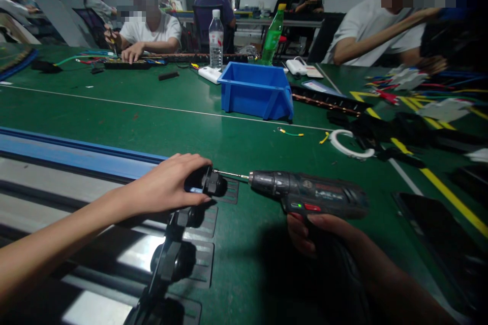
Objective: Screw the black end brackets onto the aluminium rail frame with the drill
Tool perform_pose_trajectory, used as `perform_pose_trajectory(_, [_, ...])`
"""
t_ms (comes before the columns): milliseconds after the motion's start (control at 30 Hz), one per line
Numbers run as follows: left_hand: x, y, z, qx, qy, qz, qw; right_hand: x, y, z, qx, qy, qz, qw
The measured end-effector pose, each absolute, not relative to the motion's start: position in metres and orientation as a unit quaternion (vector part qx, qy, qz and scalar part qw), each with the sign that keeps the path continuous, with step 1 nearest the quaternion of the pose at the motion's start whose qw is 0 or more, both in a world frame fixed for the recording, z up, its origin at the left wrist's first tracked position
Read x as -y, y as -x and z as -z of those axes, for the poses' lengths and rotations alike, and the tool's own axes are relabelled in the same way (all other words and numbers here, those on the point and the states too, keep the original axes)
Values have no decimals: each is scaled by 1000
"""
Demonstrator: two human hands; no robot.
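My right hand grips a dark cordless drill, level and pointing left. Its long thin bit reaches the upper corner of a black end plate. My left hand is closed around that corner, fingers on top and thumb below. Along the plate stand several black round fittings with hex nuts, with flat slotted black tabs beside them on the table. The plate sits at the end of a long metal housing with blue and silver strips. Whether the bit tip sits in a screw is too small to tell.
A blue bin stands ahead on the green table, near a clear bottle and a green bottle. At right lie a white ring, wires and a black flat object. Co-workers sit opposite.
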State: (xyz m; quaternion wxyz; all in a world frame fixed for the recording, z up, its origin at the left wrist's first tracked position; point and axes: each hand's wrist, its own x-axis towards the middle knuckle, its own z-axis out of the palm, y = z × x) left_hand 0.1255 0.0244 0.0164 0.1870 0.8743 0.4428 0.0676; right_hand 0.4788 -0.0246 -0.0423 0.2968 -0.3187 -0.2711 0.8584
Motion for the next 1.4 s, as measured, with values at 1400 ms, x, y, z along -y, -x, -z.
perform_pose_trajectory(1400, [-24, -125, -13, -443, -877, -67, 171, 25, -478, 43, 272, 327, -856, 293])
